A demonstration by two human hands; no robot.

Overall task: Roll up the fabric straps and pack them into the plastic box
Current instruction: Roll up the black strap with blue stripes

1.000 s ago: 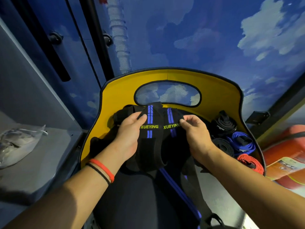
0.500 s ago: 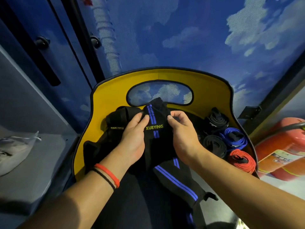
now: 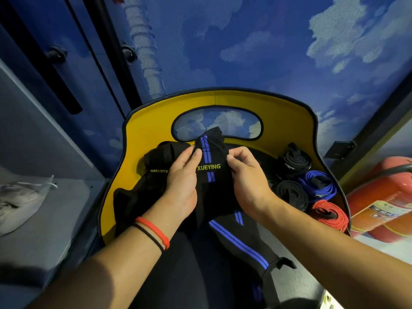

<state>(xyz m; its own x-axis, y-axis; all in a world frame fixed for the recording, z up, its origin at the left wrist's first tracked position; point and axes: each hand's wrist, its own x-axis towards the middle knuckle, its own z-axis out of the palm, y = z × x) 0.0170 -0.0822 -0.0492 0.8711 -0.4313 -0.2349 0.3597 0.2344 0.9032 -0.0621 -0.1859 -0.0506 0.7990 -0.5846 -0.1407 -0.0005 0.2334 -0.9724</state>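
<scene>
Between your two hands, the black strap [image 3: 211, 157] read "XUEYING" in yellow-green letters, right way up. Twin blue stripes ran above and below the word. Just left of your left hand [image 3: 180, 181], a second black strap [image 3: 159, 158] carried the same word upside down. Well to the right of your right hand [image 3: 248, 184], the red fire extinguisher [image 3: 390, 197] had a printed label, too blurred to read.

Left hand: thumb and fingertips pinched the strap's left edge just above the lettering, back of hand to the camera. A red band [image 3: 153, 229] and a thin black one sat on that wrist.

Right hand: fingers curled, pinching the strap's right edge at about the same height.

Both forearms came in from below and converged on the strap. Its top folded to a peak above your fingertips. Its tail ran down under your right wrist and ended in a small black tab.

You held the strap up over the yellow box [image 3: 278, 121], unrolled. Right of your right hand, four rolled straps sat against the box's right wall: upper black roll [image 3: 292, 161], blue roll [image 3: 316, 184], lower black roll [image 3: 292, 194], red roll [image 3: 330, 214].
</scene>
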